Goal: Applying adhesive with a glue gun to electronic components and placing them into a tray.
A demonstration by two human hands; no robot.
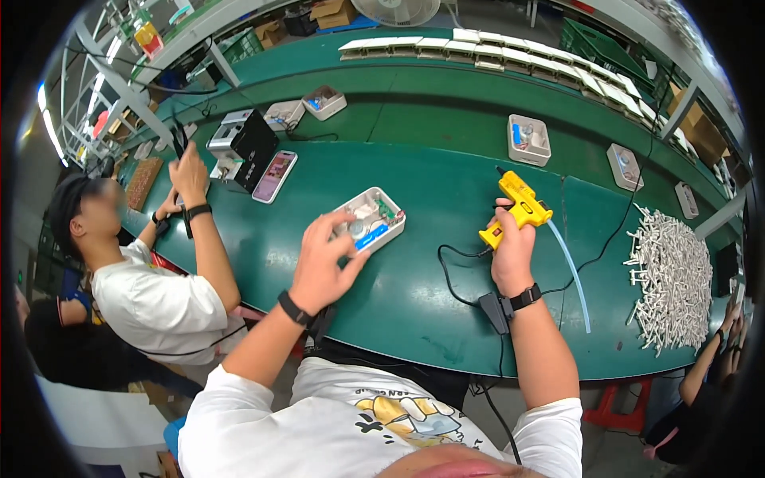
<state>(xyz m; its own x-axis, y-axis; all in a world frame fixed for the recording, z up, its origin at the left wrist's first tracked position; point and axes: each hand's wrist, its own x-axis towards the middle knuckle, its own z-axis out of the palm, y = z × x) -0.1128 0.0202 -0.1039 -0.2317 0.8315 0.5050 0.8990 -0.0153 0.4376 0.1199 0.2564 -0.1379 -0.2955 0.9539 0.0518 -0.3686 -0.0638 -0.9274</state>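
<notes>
A white plastic box (394, 231) lies on the green table in front of me, holding a blue cylindrical cell (371, 237), a green circuit board (385, 209) and thin wires. My left hand (323, 259) is at its left side, curved fingers over the wall and thumb by the near corner. To the right, my right hand (512, 251) grips a yellow hot glue gun (522, 203) by its handle, nozzle pointing away and up-left. A long pale-blue glue stick (570, 271) sticks out of its back. The gun is apart from the box.
A phone (274, 177) and a black device (242, 150) stand left, beside a co-worker (155, 299). More open boxes (529, 139) sit beyond. White screw-like parts (673, 279) are heaped right; white pieces (478, 49) line the back. The gun's black cord (448, 275) loops across the table.
</notes>
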